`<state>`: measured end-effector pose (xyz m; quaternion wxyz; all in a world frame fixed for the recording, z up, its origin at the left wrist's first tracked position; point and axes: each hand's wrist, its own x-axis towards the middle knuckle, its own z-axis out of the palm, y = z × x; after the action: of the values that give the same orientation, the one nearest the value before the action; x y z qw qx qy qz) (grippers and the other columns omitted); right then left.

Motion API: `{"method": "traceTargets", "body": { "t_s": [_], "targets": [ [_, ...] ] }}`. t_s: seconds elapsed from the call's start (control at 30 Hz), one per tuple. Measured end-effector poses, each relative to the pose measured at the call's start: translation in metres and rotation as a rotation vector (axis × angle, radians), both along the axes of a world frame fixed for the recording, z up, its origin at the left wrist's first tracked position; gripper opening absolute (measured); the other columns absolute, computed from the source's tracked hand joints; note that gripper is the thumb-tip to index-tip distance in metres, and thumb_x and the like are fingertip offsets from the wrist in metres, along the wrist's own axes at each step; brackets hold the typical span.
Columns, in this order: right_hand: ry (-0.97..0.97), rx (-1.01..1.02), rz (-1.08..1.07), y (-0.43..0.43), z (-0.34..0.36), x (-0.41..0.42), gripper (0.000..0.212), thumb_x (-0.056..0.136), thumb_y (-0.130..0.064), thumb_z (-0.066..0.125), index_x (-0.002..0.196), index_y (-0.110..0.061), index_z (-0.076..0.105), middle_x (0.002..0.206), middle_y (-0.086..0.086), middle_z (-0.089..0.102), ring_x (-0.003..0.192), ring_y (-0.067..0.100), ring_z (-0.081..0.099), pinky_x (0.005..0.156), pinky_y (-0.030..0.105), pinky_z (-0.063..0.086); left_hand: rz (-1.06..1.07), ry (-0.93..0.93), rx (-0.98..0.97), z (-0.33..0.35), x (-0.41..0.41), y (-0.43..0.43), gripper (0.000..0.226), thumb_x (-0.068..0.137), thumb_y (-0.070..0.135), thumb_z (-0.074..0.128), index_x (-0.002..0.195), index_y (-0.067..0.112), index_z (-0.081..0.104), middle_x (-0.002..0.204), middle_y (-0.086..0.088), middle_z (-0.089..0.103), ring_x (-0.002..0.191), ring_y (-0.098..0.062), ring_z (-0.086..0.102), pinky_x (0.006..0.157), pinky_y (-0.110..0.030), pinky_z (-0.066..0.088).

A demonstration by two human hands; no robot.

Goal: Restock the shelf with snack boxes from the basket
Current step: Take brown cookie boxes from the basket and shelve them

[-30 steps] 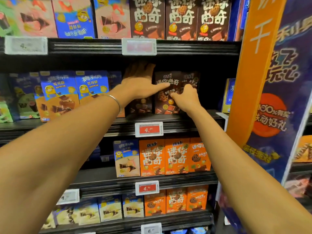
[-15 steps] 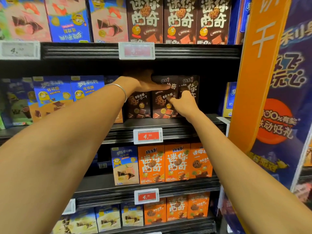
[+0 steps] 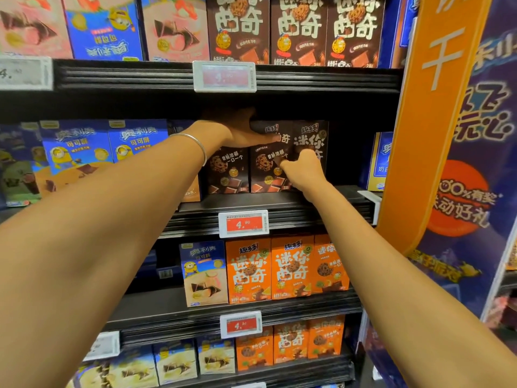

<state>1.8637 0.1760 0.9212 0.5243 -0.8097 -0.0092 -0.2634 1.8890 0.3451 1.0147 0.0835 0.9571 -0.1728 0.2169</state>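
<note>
1. Since a second ago our left hand (image 3: 237,130) slides up and back over the tops of the brown cookie boxes (image 3: 279,127). This uncovers more of the left brown box (image 3: 228,170). Our right hand (image 3: 303,170) stays low on the right brown box (image 3: 310,135).
2. We spread the left hand across the box tops. Its thumb lies straight over the face of the middle brown box (image 3: 265,175), and its fingers reach back into the shadow under the shelf above.
3. We press the right hand against the lower front of the right brown box, with one fingertip touching the middle one. Its other fingers fold away from us, so we cannot tell whether it pinches the box or only pushes it.
4. All three boxes stand upright, side by side and touching, near the front edge of the second shelf (image 3: 349,203), just above the red price tag (image 3: 243,224).
5. We judge this batch placed and now being squared up. A dark gap between the right brown box and the blue-and-yellow box (image 3: 379,161) at the shelf's right end suggests room for more.
6. We cannot see the basket, so we cannot tell how many boxes remain.
</note>
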Motion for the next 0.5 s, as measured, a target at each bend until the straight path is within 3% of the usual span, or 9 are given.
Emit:
{"method": "traceTargets", "body": {
  "t_s": [0.23, 0.33, 0.43, 0.5],
  "targets": [
    [0.036, 0.123, 0.071, -0.004, -0.001, 0.005, 0.035, 0.089, -0.023, 0.074, 0.113, -0.002, 0.061, 0.109, 0.016, 0.070, 0.101, 0.033, 0.070, 0.087, 0.052, 0.059, 0.020, -0.025, 0.063, 0.001, 0.001, -0.006, 0.095, 0.093, 0.077, 0.056, 0.164, 0.020, 0.032, 0.168, -0.010, 0.039, 0.151, -0.036, 0.041, 0.124, -0.050, 0.036],
    [0.016, 0.159, 0.062, -0.007, 0.000, 0.006, 0.035, 0.085, -0.029, 0.076, 0.109, -0.007, 0.063, 0.106, 0.010, 0.070, 0.101, 0.028, 0.069, 0.086, 0.045, 0.060, 0.026, -0.030, 0.082, 0.002, 0.000, -0.005, 0.094, 0.094, 0.077, 0.055, 0.163, 0.018, 0.034, 0.167, -0.011, 0.041, 0.150, -0.037, 0.043, 0.123, -0.050, 0.036],
    [-0.118, 0.274, -0.122, -0.018, 0.002, 0.009, 0.028, 0.082, -0.031, 0.070, 0.099, -0.011, 0.061, 0.102, 0.007, 0.066, 0.101, 0.029, 0.065, 0.076, 0.035, 0.054, 0.037, -0.051, 0.103, 0.001, 0.001, -0.005, 0.094, 0.093, 0.080, 0.054, 0.163, 0.020, 0.034, 0.167, -0.010, 0.040, 0.150, -0.038, 0.042, 0.123, -0.051, 0.036],
    [-0.121, 0.265, -0.274, -0.029, 0.004, 0.017, 0.040, 0.083, -0.026, 0.065, 0.116, -0.005, 0.059, 0.125, 0.015, 0.058, 0.118, 0.033, 0.055, 0.086, 0.037, 0.050, 0.046, -0.062, 0.109, 0.000, 0.002, -0.005, 0.095, 0.091, 0.082, 0.053, 0.162, 0.021, 0.035, 0.166, -0.010, 0.042, 0.149, -0.038, 0.044, 0.123, -0.052, 0.037]
  ]
}}
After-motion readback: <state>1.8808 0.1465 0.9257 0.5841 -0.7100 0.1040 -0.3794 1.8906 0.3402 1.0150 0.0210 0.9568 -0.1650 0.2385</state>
